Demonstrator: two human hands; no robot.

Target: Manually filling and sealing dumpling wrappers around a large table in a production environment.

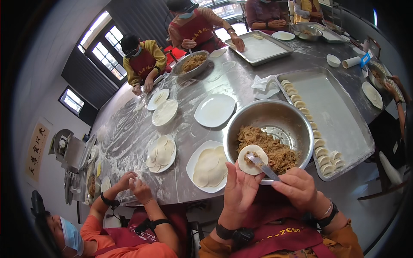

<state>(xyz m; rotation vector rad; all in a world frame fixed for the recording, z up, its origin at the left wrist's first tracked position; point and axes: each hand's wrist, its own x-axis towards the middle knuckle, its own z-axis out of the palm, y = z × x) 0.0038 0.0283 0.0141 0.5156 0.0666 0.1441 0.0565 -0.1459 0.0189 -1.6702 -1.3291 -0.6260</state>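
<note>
White dough, rolled into a thin, round wrapper (248,150), rests on the upturned fingers of the left hand (241,189), over the near rim of the steel bowl (269,111). Being round, it has no long axis; the line that matters is the flat metal spreader (267,171), which runs from the right hand (297,187) up and leftward to the wrapper's middle. Left is the nearer hand, directly beneath the dough; right sits lower and to the right, off the wrapper's edge. A small dab of brown filling (259,158) lies near the centre under the blade tip, leaving a bare, smooth, pale border.

The left palm is spread with its thumb held away to the side; the right fingers are closed around the spreader's handle. Just beyond the wrapper, coarse brown meat mixture (269,142) fills part of the bowl. Left of the bowl stands a plate of wrappers (211,167); right, a metal tray (344,116) bears a row of folded dumplings (305,111).
</note>
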